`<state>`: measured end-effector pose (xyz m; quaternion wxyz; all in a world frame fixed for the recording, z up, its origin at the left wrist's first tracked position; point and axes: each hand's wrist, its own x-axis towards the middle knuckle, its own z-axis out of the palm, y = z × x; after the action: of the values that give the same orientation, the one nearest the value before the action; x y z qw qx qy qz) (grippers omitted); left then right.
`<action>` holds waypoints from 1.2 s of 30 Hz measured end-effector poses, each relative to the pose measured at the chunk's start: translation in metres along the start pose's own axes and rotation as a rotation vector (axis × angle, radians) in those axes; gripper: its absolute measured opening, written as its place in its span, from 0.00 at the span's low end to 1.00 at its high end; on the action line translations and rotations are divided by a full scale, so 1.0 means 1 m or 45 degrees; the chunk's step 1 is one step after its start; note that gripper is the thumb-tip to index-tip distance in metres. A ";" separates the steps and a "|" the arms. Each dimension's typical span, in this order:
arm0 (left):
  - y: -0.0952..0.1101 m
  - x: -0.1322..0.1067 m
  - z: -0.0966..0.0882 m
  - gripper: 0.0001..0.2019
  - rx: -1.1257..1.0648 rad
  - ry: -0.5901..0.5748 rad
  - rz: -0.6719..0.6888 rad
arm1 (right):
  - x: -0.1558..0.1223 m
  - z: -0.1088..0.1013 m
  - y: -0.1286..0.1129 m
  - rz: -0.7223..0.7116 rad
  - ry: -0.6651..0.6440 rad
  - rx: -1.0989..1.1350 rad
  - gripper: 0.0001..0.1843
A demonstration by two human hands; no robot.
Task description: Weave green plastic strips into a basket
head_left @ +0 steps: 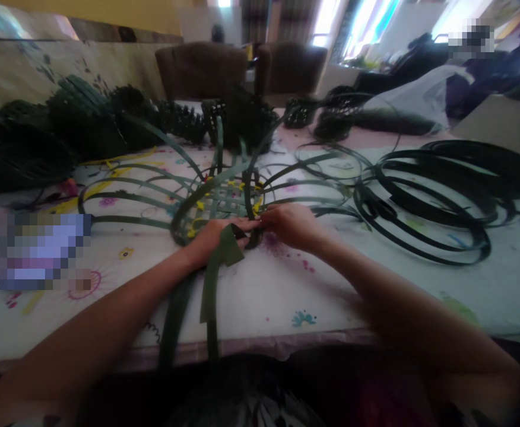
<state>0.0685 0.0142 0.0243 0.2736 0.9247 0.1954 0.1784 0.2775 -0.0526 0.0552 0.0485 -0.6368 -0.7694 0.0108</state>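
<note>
**Two hands meet at the near edge of a green strap weave**

A table (376,296) under a pale flowered cloth fills the middle of the frame from left to right. On its right side lie loose coils of dark strapping (442,196), overlapping one another in wide rings. Along the upper left sits a pile of dark woven pieces (64,127), reaching in a row toward the upper centre. Behind them, at the top centre, stand two brown armchairs (202,68).

In the centre of the frame the woven base (224,196) lies flat on the cloth. It is a lattice of green bands with small yellow flecks at the crossings, and long free ends arch out to the left, right and back.

Both forearms come up from the bottom corners and converge on the near edge of that lattice. The left hand (209,234) is closed around a green strip (224,249), which folds over at the fingers and runs down past the table's front edge at lower centre. The right hand (292,225) touches it fingertip to fingertip. Its fingers are bunched against the lattice's near edge, but blur hides whether they actually pinch a band.
</note>
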 end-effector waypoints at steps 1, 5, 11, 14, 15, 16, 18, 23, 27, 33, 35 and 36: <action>0.000 0.000 0.000 0.22 0.019 0.000 -0.003 | 0.003 -0.004 -0.003 0.019 -0.054 -0.043 0.11; 0.000 -0.002 0.001 0.23 0.066 0.012 0.029 | 0.016 -0.012 -0.005 0.029 -0.165 -0.135 0.13; 0.001 -0.003 0.002 0.21 0.054 0.040 0.107 | 0.024 -0.007 0.009 -0.100 -0.183 -0.017 0.12; -0.001 -0.004 0.005 0.21 0.094 0.076 0.071 | 0.027 -0.004 0.011 -0.135 -0.173 -0.061 0.12; -0.001 -0.004 0.006 0.21 0.117 0.094 0.052 | 0.028 -0.004 0.011 -0.140 -0.169 -0.081 0.12; -0.002 -0.004 0.007 0.20 0.141 0.114 0.034 | 0.029 -0.003 0.011 -0.141 -0.165 -0.095 0.13; -0.002 -0.005 0.008 0.20 0.177 0.138 0.018 | 0.030 -0.002 0.011 -0.134 -0.156 -0.102 0.13; -0.002 -0.006 0.007 0.19 0.143 0.082 0.064 | 0.025 0.002 0.012 -0.110 -0.136 -0.036 0.11; 0.000 -0.005 0.001 0.20 0.052 0.018 0.100 | 0.021 0.003 0.012 -0.111 -0.105 -0.022 0.12; -0.002 -0.003 -0.010 0.25 -0.242 -0.127 -0.044 | 0.020 0.001 0.011 -0.097 -0.119 -0.014 0.12; -0.008 -0.003 -0.013 0.27 -0.336 -0.197 -0.067 | 0.020 0.002 0.012 -0.104 -0.118 0.007 0.12; -0.012 -0.003 -0.014 0.28 -0.386 -0.246 -0.074 | 0.020 0.003 0.013 -0.108 -0.116 0.019 0.12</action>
<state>0.0568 0.0283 0.0279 0.4323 0.8798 0.1656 0.1082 0.2858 -0.0302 0.0528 0.0187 -0.6021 -0.7970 0.0435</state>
